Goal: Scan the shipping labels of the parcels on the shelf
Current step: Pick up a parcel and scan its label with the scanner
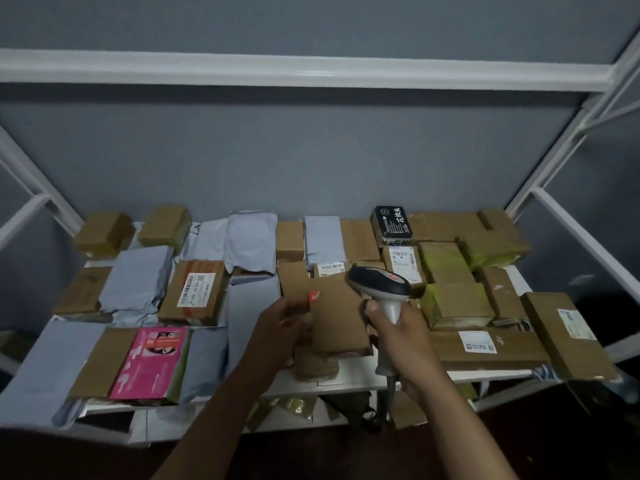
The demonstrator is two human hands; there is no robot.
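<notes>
Head view of a white metal shelf (349, 375) crowded with parcels. The left hand (282, 329) gripped the left edge of a plain brown cardboard parcel (337, 315), fingers curled round it, the parcel raised at the near middle of the shelf. No shipping label showed on its upturned face; only a small red sticker (314, 296) lay at its far left corner. The right hand (398, 336) was wrapped round the grip of a handheld barcode scanner (381, 284), whose head sat just beside the parcel's far right corner and pointed left and far. Whether a finger rested on the trigger could not be told.

The step in hand appeared to be presenting this parcel for scanning. The next move would likely call for turning the parcel until its label faced the scanner, then aiming the head at the barcode. Labels faced up on several neighbours, such as the box at left (195, 289) and the long box at near right (479, 342); grey mailers (138, 282) showed none.
</notes>
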